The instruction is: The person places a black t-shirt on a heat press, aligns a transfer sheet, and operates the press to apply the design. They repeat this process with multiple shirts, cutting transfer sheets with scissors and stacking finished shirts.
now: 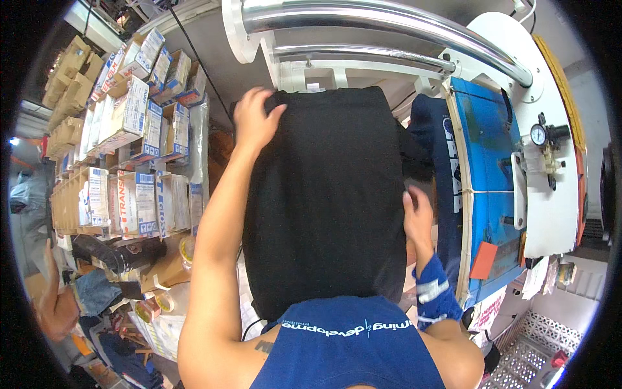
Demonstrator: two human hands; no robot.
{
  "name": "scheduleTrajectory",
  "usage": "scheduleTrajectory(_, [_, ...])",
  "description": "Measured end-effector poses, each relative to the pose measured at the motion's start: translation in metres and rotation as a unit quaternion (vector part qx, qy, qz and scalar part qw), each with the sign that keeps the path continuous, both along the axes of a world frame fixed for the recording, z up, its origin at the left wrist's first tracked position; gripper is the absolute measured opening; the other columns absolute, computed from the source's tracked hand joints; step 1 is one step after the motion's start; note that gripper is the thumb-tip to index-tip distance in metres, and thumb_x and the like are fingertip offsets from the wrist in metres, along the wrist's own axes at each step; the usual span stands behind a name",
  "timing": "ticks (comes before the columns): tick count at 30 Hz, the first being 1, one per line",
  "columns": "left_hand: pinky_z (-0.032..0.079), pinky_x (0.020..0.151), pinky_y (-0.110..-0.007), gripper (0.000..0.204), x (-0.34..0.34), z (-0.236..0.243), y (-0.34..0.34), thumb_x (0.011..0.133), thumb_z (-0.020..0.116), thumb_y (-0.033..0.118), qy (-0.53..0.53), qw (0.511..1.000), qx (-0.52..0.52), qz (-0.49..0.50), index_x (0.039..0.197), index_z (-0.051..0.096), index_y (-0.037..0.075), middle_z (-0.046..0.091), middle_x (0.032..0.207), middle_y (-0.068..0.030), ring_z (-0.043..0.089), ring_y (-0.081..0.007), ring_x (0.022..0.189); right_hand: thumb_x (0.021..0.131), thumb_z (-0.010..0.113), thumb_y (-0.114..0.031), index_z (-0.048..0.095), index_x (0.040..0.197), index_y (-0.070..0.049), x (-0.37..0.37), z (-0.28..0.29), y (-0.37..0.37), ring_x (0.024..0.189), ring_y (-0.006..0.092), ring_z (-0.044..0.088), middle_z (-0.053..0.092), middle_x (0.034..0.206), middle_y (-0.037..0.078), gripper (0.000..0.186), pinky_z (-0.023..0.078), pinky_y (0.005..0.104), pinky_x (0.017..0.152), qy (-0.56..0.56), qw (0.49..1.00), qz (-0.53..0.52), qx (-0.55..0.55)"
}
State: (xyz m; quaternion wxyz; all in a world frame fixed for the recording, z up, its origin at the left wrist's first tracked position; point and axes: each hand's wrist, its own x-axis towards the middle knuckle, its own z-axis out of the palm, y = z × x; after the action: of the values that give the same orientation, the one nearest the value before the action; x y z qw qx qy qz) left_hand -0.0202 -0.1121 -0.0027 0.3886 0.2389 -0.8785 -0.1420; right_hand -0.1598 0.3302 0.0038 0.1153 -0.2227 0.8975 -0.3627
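A black garment (327,194), which looks like a T-shirt, is spread lengthwise in front of me over a flat support that it hides. My left hand (257,120) rests at its far left corner, with thumb and fingers apart and curved around a small bunch of the black cloth. Beside the garment's right edge is my right hand (418,211), fingers loosely bent and apart, the thumb close to the cloth. Neither hand shows a firm grip. A dark blue garment (446,172) with white lettering hangs just right of the black one.
White machine framework with a thick chrome bar (382,19) crosses the far side. At right stand a blue panel (486,181) and a pressure gauge (538,134). Stacked cardboard boxes (123,117) line the left. Tape rolls (165,303) lie below them; another person's arm (55,298) shows there.
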Motion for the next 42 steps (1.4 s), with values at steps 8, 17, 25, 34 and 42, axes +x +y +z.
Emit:
scheduleTrajectory(8, [0.051,0.098,-0.039,0.055,0.291,-0.055,0.189,0.105,0.053,0.044,0.020,0.565,0.822,0.069,0.139,0.054,0.002,0.067,0.126,-0.0077,0.064,-0.0248,0.111,0.103,0.056,-0.035,0.056,0.138,0.001,0.075,-0.068,0.158,0.120,0.0292,0.062,0.063,0.135,0.018,0.051,0.048,0.0414,0.106,-0.593,0.766,-0.109,-0.224])
scheduleTrajectory(17, [0.055,0.086,-0.034,0.022,0.398,-0.086,0.193,0.101,0.064,0.020,0.156,0.663,0.730,0.066,0.114,0.063,0.003,0.070,0.101,-0.0069,0.068,-0.0197,0.089,0.095,0.068,-0.023,0.059,0.133,0.003,0.058,-0.078,0.203,0.119,0.0373,0.062,0.063,0.133,0.020,0.047,0.048,0.0492,0.105,-0.580,0.674,-0.196,-0.414])
scheduleTrajectory(25, [0.053,0.096,-0.040,0.031,0.422,-0.072,0.215,0.103,0.061,0.021,0.161,0.587,0.794,-0.002,0.126,0.061,0.001,0.070,0.120,-0.0105,0.067,-0.0227,0.108,0.103,0.061,-0.022,0.065,0.123,0.003,0.066,-0.084,0.211,0.113,0.0240,0.063,0.067,0.127,0.013,0.033,0.045,0.0378,0.104,-0.446,0.771,-0.123,-0.438])
scheduleTrajectory(34, [0.055,0.088,-0.037,0.024,0.453,-0.080,0.231,0.101,0.063,0.019,0.055,0.643,0.760,0.078,0.117,0.066,0.001,0.073,0.109,-0.0084,0.069,-0.0200,0.094,0.099,0.066,-0.022,0.066,0.119,0.000,0.070,-0.063,0.232,0.102,0.0193,0.066,0.071,0.110,0.007,0.030,0.050,0.0345,0.095,-0.418,0.846,-0.201,-0.262])
scheduleTrajectory(42, [0.055,0.087,-0.034,0.023,0.449,-0.073,0.243,0.102,0.062,0.018,0.133,0.621,0.768,0.080,0.119,0.064,0.003,0.072,0.111,-0.0073,0.069,-0.0175,0.096,0.105,0.055,-0.026,0.058,0.132,0.000,0.070,-0.069,0.227,0.123,0.0260,0.060,0.064,0.132,0.012,0.038,0.044,0.0401,0.110,-0.455,0.809,-0.115,-0.354])
